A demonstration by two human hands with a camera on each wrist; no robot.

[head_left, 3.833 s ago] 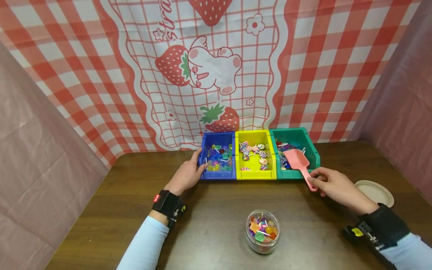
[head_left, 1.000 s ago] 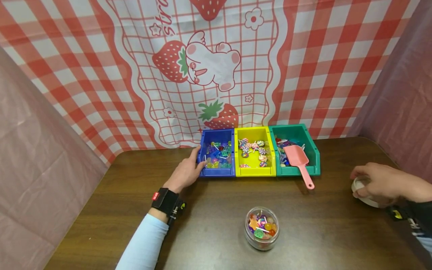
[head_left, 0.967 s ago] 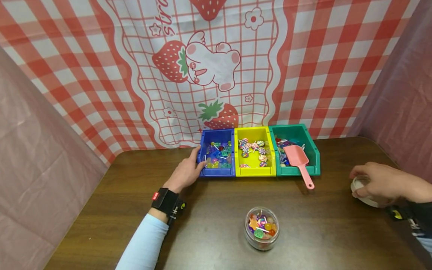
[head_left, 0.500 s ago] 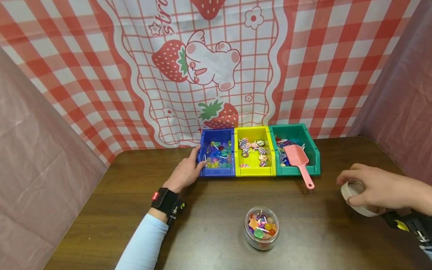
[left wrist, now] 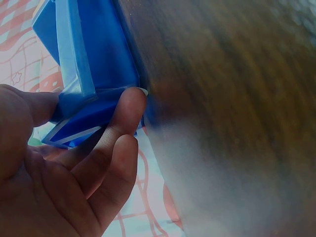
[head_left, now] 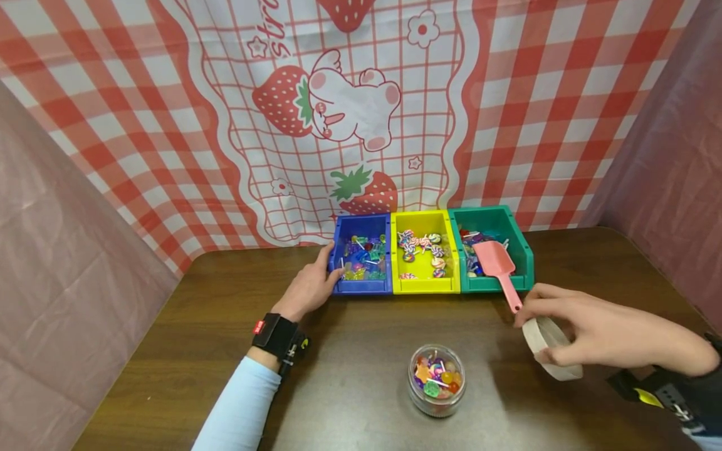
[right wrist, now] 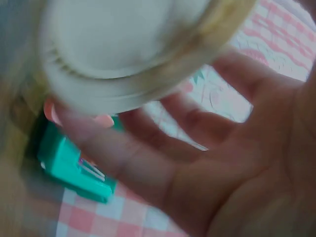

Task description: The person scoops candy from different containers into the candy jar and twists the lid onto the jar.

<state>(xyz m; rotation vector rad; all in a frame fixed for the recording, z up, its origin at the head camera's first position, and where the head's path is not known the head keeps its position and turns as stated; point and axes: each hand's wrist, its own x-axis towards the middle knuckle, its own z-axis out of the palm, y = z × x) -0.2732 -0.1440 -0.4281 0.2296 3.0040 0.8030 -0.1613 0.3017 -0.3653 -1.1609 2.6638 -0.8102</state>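
Note:
My left hand (head_left: 304, 291) grips the left wall of the blue bin (head_left: 363, 287), thumb over the rim; the left wrist view shows its fingers against the blue plastic (left wrist: 101, 44). My right hand (head_left: 603, 329) pinches a whitish round lid (head_left: 533, 338) by its edge, tilted above the table. The right wrist view shows the lid's ridged underside (right wrist: 118, 44), blurred. Left of the lid stands an uncovered clear jar (head_left: 437, 407) filled with colourful candies (head_left: 435, 376). A pink scoop (head_left: 495, 260) lies in the green bin (head_left: 487, 219), its handle over the front edge near my right fingertips.
Between the blue and green bins sits a yellow bin (head_left: 425, 287) with swirl lollipops (head_left: 414, 241). The bins form a row at the back of the wooden table (head_left: 225, 326), against a strawberry-print checked cloth (head_left: 361, 125). Pinkish cloth (head_left: 68, 282) hangs at both sides.
My right hand has let go of the scoop, reached right, picked up the lid from the table and brought it left toward the jar. My left hand has stayed at the blue bin.

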